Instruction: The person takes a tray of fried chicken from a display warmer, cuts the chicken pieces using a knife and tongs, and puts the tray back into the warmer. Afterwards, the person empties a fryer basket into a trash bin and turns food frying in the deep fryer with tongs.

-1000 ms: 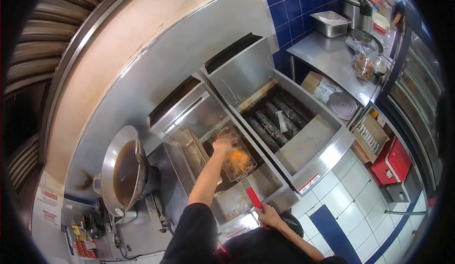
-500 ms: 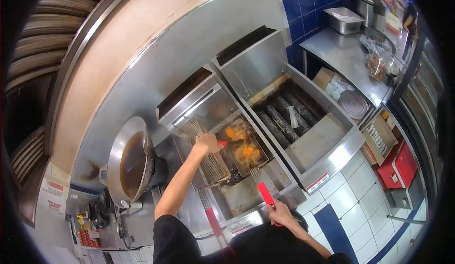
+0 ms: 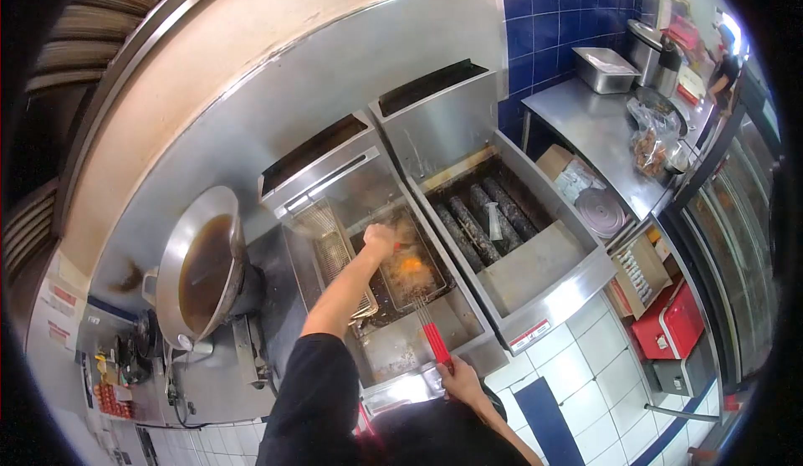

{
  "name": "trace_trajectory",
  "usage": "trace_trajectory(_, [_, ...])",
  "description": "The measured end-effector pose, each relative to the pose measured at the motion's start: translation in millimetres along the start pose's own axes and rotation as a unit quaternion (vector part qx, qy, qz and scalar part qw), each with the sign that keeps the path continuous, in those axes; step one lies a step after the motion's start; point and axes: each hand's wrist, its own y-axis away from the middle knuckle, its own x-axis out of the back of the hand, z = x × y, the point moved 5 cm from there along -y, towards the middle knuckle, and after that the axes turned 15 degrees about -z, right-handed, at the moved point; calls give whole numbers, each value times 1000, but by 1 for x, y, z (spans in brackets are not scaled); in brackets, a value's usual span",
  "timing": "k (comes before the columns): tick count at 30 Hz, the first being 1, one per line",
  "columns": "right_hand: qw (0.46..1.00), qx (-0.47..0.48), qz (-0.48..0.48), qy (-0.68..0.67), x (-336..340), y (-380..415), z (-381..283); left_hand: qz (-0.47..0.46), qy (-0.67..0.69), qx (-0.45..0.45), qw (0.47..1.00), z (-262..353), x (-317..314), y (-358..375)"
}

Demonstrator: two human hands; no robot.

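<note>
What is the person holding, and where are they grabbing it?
The right hand holds the fry basket by the near end of its red handle. The left hand reaches over the basket; whether it holds anything cannot be told.

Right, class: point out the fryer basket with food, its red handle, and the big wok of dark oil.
Fryer basket (image 3: pixel 410 269), head view, wire mesh holding food.
Red handle (image 3: pixel 435 342), head view, middle of grip.
Wok (image 3: pixel 203 258), head view, dark oil surface.

A wok (image 3: pixel 201 269) is sitting left of the left hand (image 3: pixel 381 238); a fry basket (image 3: pixel 410 269) is lying just beyond the right hand (image 3: pixel 460 380) — an empty fryer (image 3: pixel 493 223) further right.
</note>
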Motion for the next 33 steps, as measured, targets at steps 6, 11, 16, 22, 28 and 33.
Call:
trace_trajectory(6, [979, -64, -115, -155, 15, 14, -32, 111, -45, -113, 986, -5, -6, 56])
trace_trajectory(11, [985, -58, -106, -120, 18, 20, -28, 85, -30, -105, 990, -8, -3, 103])
trace_trajectory(16, [987, -82, -99, -98, 15, 18, -21, 67, 15, -10, 998, -29, 30, 100])
trace_trajectory(22, [986, -98, -97, -97, 2, 9, 8, 43, 108, 48, 992, -29, 21, 4])
trace_trajectory(28, [997, -17, -42, -68, -5, 5, -6, 25, 108, 21, 994, -31, 13, -27])
trace_trajectory(33, [996, 33, -51, -68, 1, 4, -9, 49, 42, -6, 998, -50, 35, 23])
